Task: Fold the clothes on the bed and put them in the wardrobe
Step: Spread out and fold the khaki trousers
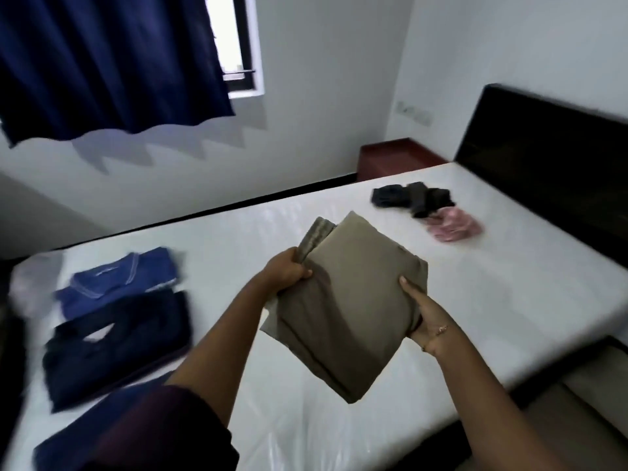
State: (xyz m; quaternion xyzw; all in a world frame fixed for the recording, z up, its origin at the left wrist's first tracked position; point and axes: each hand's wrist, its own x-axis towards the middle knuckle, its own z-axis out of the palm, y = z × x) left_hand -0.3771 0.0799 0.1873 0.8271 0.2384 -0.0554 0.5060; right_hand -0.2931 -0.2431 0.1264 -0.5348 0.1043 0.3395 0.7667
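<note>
White and smooth, the bed (339, 436) fills most of the frame, with a dark headboard (543, 158) at the upper right. Near the middle, 2 hands hold a folded tan garment (353, 300) up above the bed. The left hand (289, 271) has a tight grip on its upper left edge, fingers curled round the layers. That probably stops the folds from slipping apart. The right hand (421, 311) holds the right edge with the thumb on top and the fingers tucked underneath, likely to keep the bundle flat.

At the left of the frame lie a folded blue shirt (122, 280) and a dark garment (115, 348), side by side. They look like finished ones waiting to go. At the upper right sit a small dark pile (414, 198) and a pink garment (455, 227), touching and still crumpled. A blue curtain (102, 62) hangs at the upper left. No wardrobe shows.
</note>
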